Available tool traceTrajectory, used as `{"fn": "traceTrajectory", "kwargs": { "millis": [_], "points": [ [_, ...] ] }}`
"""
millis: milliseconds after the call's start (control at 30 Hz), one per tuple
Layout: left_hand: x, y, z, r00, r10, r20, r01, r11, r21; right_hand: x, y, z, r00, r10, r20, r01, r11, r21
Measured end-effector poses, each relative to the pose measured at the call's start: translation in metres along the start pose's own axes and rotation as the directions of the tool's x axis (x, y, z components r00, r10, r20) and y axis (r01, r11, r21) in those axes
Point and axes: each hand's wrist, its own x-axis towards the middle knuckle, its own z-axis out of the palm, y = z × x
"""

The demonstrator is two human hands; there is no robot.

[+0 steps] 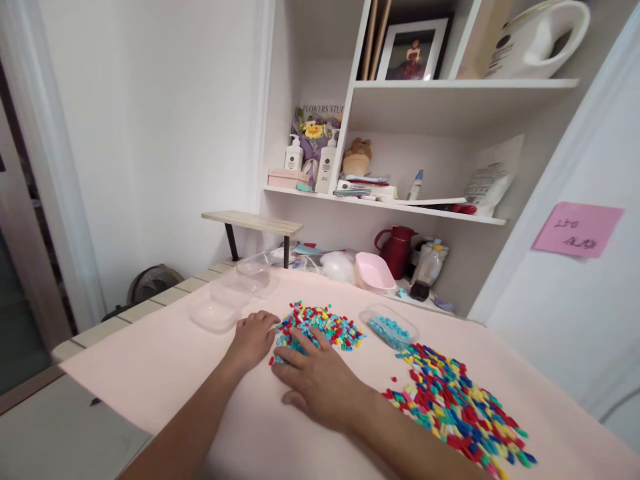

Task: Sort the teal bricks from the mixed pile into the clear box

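Note:
My right hand (pixel 320 380) lies palm down with its fingers spread over the near left part of a pile of small coloured plastic pieces (pixel 335 327). These look like tiny bricks in red, blue, yellow, green and white. Cupped against the left edge of that pile is my left hand (pixel 255 337), its fingers slightly bent and apart. I see nothing gripped in either hand, though pieces beneath the right palm are hidden. Right of the pile, a clear plastic container (pixel 407 330) holds light-blue pieces. A larger heap of mixed coloured pieces (pixel 460 407) spreads beyond my right forearm.
Pink sheeting (pixel 165 360) covers the table. Clear empty containers (pixel 215 310) stand at the left. Behind are a pink tray (pixel 375 272), a red jug (pixel 397 250), a dark-liquid bottle (pixel 427 273) and a small wooden stand (pixel 253 221). Shelves (pixel 385 200) rise at the back.

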Motion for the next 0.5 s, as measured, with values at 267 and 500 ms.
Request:
{"fn": "traceTrajectory", "kwargs": {
  "millis": [267, 500],
  "points": [
    [0.003, 0.0, 0.0, 1.0, -0.012, -0.004, 0.012, 1.0, -0.015, -0.025, 0.022, -0.002, 0.995, 0.088, -0.048, -0.09, 0.994, -0.054],
    [0.006, -0.004, 0.003, 1.0, -0.022, -0.008, 0.022, 1.0, -0.017, -0.065, 0.049, -0.011, 0.926, 0.303, -0.226, -0.296, 0.953, 0.063]
  ]
}}
